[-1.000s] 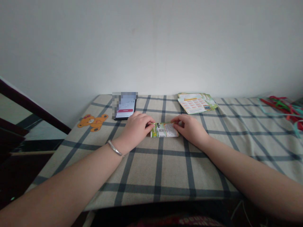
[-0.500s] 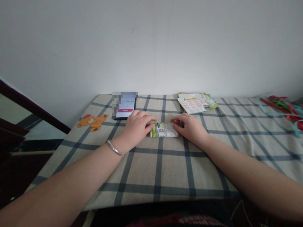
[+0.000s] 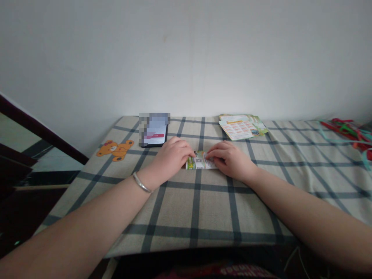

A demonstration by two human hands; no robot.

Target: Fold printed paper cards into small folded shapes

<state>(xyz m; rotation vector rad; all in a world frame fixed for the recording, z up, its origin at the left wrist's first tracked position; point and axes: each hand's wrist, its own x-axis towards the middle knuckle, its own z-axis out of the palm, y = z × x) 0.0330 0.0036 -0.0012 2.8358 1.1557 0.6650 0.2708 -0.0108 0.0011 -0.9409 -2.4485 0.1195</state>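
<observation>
A small folded printed leaflet (image 3: 200, 162), green and white with a square code on it, lies flat on the checked tablecloth in front of me. My left hand (image 3: 178, 155) covers its left end, the fingers curled together and pressing on the paper. From the other side my right hand (image 3: 228, 159) bears down on the right part, its bent fingertips on the upper surface and the thumb tucked low. Both hands hide the leaflet's ends. A silver bangle (image 3: 142, 183) circles my left wrist.
A phone (image 3: 155, 136) lies behind my left hand. Near the wall rests a stack of printed leaflets (image 3: 240, 128). An orange bear figure (image 3: 114, 150) is on the cloth at left. Colourful ribbon-like strips (image 3: 348, 131) are at far right. The tablecloth (image 3: 174, 209) ends near my body.
My fingers have moved from the leaflet's edges onto its top. The right hand's fingertips have slid left over the paper, and the left hand's fingers have shifted slightly right.
</observation>
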